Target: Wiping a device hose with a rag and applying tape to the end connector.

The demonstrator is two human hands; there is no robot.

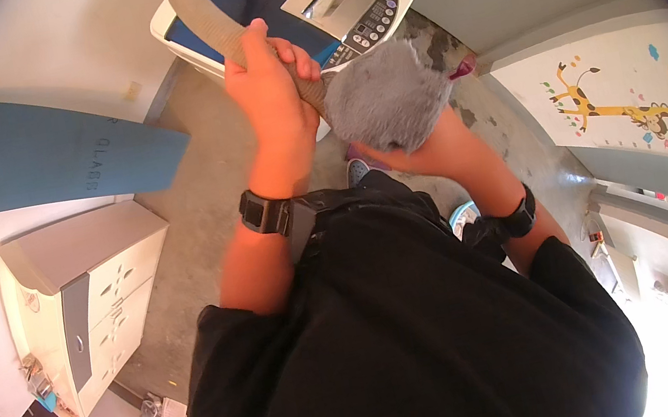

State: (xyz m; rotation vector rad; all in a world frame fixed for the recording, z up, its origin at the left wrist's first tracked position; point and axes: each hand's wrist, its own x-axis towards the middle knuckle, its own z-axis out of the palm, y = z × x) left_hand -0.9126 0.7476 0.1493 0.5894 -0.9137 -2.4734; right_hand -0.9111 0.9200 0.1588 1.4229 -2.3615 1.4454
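Note:
My left hand (269, 87) is closed around a long beige-brown tube-like piece (206, 13), which curves down from the top edge. Its lower end meets a grey fluffy bundle (386, 98), shaggy like a cloth or a duster head. Against the underside of this bundle is my right hand (427, 149), its fingers curled behind the fluff and mostly hidden. Both hands are in front of my body, just short of a white washing machine (166, 20) with a dark-blue lid and a button panel (364, 27).
A blue board (59, 148) juts in from the left above a cream cabinet (101, 292). The wall at right carries a giraffe sticker (626, 106). Wet dark patches mark the concrete floor (202, 133). Something pink-purple (463, 67) shows beyond the bundle. A blue-rimmed container (463, 215) is by my right forearm.

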